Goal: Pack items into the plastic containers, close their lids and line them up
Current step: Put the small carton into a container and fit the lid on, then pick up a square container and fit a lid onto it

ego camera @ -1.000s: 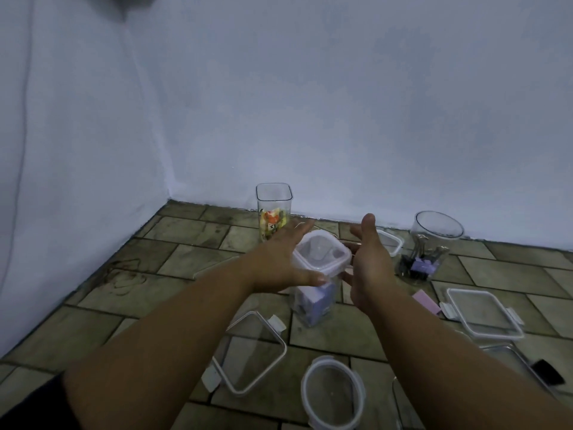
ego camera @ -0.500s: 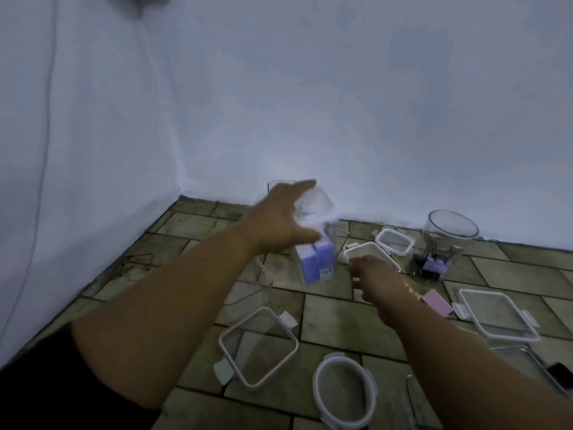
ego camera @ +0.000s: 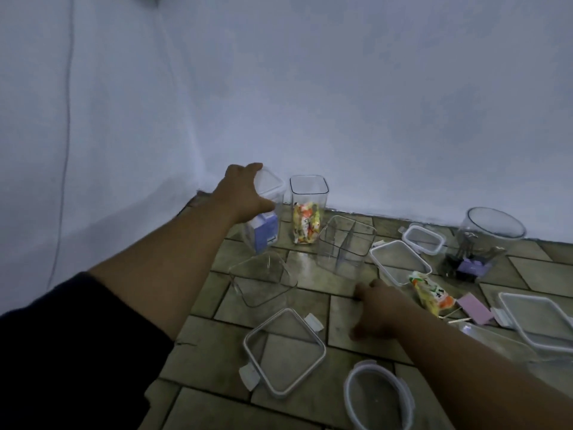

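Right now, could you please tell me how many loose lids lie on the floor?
5: square lid front centre, round lid nearest, small lid and rectangular lid mid-right, large lid far right. More may be hidden.

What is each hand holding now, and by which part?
The left hand grips the lidded container at its top, around the lid. The right hand holds nothing.

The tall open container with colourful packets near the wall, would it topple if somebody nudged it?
Probably yes if pushed near its rim: the tall container is narrow and stands upright on a small base. It likely feels light, since only a few packets sit low inside. Its clear walls look stiff and smooth, so perhaps slippery.
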